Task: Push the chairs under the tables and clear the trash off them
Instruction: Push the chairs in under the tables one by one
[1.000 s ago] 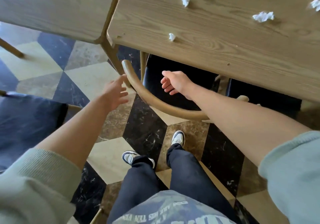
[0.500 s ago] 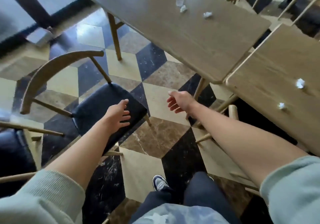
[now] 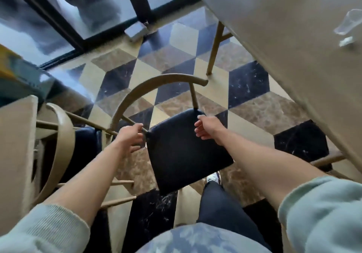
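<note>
A wooden chair with a black padded seat (image 3: 186, 151) and a curved back rail stands on the floor in front of me, away from the table. My left hand (image 3: 131, 136) is closed around a spindle at the seat's back left corner. My right hand (image 3: 207, 128) rests on the seat's far right edge with curled fingers; its grip is unclear. The light wooden table (image 3: 293, 37) runs along the right side. On it lie a clear plastic cup (image 3: 350, 22) tipped on its side and a small crumpled scrap (image 3: 345, 41).
A second chair (image 3: 64, 139) with a curved rail sits at the left, against another table edge (image 3: 15, 151). Dark-framed glass doors (image 3: 82, 7) run along the far side. The floor is checkered tile. My legs and one shoe are below the seat.
The view swung left from the tables to the loose chair. Both hands reached forward from mid-air onto the chair, the left closing on a spindle, the right landing on the seat edge.
</note>
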A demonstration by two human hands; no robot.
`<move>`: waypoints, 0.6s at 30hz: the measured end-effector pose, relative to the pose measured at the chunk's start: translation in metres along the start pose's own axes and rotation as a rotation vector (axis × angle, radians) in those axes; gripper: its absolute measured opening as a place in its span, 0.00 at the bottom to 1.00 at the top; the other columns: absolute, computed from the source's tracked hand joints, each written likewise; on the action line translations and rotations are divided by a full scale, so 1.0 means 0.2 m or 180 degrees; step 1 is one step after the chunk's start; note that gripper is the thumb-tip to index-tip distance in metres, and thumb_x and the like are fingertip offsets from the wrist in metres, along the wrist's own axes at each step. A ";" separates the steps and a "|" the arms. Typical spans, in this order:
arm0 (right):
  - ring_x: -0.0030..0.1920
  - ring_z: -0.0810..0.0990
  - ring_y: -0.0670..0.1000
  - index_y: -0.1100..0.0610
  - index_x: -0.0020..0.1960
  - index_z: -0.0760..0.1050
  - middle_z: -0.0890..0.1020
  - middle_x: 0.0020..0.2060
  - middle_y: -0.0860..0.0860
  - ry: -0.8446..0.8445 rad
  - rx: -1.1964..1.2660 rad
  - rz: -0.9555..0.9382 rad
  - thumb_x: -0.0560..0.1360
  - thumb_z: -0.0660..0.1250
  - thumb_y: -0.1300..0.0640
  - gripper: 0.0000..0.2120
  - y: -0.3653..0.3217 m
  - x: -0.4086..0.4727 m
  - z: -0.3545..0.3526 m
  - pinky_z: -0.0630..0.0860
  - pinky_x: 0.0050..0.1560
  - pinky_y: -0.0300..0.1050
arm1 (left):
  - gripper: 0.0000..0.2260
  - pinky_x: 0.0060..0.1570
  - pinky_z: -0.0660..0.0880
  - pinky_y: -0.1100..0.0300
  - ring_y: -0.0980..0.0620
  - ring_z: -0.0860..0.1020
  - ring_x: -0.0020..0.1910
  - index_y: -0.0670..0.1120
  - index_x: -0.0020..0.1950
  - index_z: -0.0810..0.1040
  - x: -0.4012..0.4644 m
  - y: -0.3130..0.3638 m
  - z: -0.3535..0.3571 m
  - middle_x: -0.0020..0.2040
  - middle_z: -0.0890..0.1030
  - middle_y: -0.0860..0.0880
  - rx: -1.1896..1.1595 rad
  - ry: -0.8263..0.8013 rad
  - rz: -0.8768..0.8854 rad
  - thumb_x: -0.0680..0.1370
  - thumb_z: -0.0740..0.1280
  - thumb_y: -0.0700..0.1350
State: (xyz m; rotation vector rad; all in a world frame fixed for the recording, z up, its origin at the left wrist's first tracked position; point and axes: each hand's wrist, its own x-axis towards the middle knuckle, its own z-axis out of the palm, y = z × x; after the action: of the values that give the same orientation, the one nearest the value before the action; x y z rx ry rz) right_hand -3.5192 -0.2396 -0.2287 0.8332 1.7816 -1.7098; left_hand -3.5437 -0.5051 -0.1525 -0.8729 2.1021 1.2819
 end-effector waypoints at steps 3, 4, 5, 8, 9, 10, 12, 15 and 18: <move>0.34 0.81 0.52 0.57 0.46 0.78 0.83 0.35 0.53 -0.0276 -0.0096 0.0170 0.84 0.57 0.47 0.17 -0.17 0.20 0.17 0.76 0.34 0.43 | 0.06 0.54 0.73 0.47 0.44 0.76 0.52 0.48 0.51 0.77 0.15 0.14 -0.13 0.52 0.77 0.41 -0.0003 0.0229 -0.0047 0.83 0.63 0.48; 0.34 0.81 0.52 0.57 0.47 0.78 0.82 0.36 0.53 -0.0348 -0.0123 0.0182 0.84 0.57 0.47 0.18 -0.23 0.24 0.21 0.76 0.34 0.42 | 0.07 0.57 0.72 0.46 0.44 0.76 0.53 0.47 0.54 0.77 0.20 0.18 -0.16 0.53 0.77 0.41 -0.0047 0.0259 -0.0024 0.83 0.63 0.49; 0.34 0.80 0.52 0.57 0.47 0.78 0.82 0.36 0.54 -0.0402 -0.0119 0.0217 0.84 0.57 0.47 0.18 -0.29 0.30 0.27 0.76 0.34 0.42 | 0.08 0.57 0.72 0.47 0.44 0.76 0.52 0.47 0.57 0.77 0.26 0.22 -0.21 0.53 0.77 0.42 -0.0094 0.0282 -0.0035 0.83 0.64 0.50; 0.40 0.81 0.54 0.58 0.52 0.78 0.82 0.39 0.56 -0.0449 0.0076 0.0222 0.85 0.55 0.44 0.20 -0.44 0.42 0.41 0.77 0.39 0.45 | 0.10 0.48 0.75 0.52 0.45 0.76 0.47 0.45 0.61 0.76 0.42 0.34 -0.27 0.48 0.77 0.43 -0.0110 0.0392 -0.0015 0.83 0.64 0.48; 0.42 0.82 0.55 0.59 0.54 0.78 0.83 0.40 0.57 -0.0429 0.0204 0.0217 0.85 0.54 0.43 0.22 -0.47 0.46 0.46 0.78 0.42 0.46 | 0.11 0.38 0.76 0.56 0.45 0.76 0.43 0.44 0.62 0.76 0.48 0.37 -0.29 0.46 0.77 0.42 -0.0076 0.0436 0.0042 0.83 0.65 0.47; 0.44 0.83 0.56 0.60 0.55 0.78 0.83 0.42 0.58 -0.0398 0.0339 0.0251 0.85 0.52 0.42 0.24 -0.51 0.52 0.50 0.78 0.44 0.47 | 0.11 0.29 0.73 0.59 0.47 0.75 0.38 0.43 0.61 0.77 0.55 0.40 -0.32 0.46 0.78 0.38 0.0013 0.0486 0.0083 0.82 0.66 0.47; 0.51 0.84 0.59 0.61 0.59 0.77 0.84 0.48 0.60 -0.0334 0.0672 0.0336 0.86 0.49 0.40 0.28 -0.57 0.62 0.59 0.80 0.50 0.50 | 0.10 0.27 0.70 0.61 0.50 0.74 0.37 0.43 0.60 0.76 0.69 0.45 -0.35 0.49 0.80 0.38 0.0399 0.0653 0.0162 0.81 0.67 0.46; 0.58 0.82 0.61 0.61 0.64 0.75 0.83 0.56 0.61 -0.0207 0.1271 0.0459 0.85 0.46 0.37 0.32 -0.62 0.75 0.74 0.79 0.61 0.56 | 0.19 0.43 0.73 0.56 0.47 0.78 0.48 0.44 0.68 0.74 0.90 0.49 -0.41 0.57 0.80 0.44 0.0944 0.0538 0.0321 0.79 0.68 0.48; 0.57 0.83 0.60 0.60 0.64 0.76 0.84 0.58 0.60 0.0154 0.2033 0.0524 0.83 0.47 0.33 0.35 -0.73 0.90 0.90 0.79 0.58 0.56 | 0.26 0.57 0.76 0.51 0.44 0.78 0.60 0.43 0.76 0.70 1.09 0.53 -0.47 0.68 0.78 0.43 0.1255 -0.0043 0.0387 0.80 0.69 0.49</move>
State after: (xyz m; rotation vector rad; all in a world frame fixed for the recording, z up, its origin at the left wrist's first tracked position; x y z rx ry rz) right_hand -3.7556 -0.4077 -0.2753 1.2452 1.1433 -2.1832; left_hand -3.7751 -0.6091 -0.2091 -0.5703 2.3160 0.8763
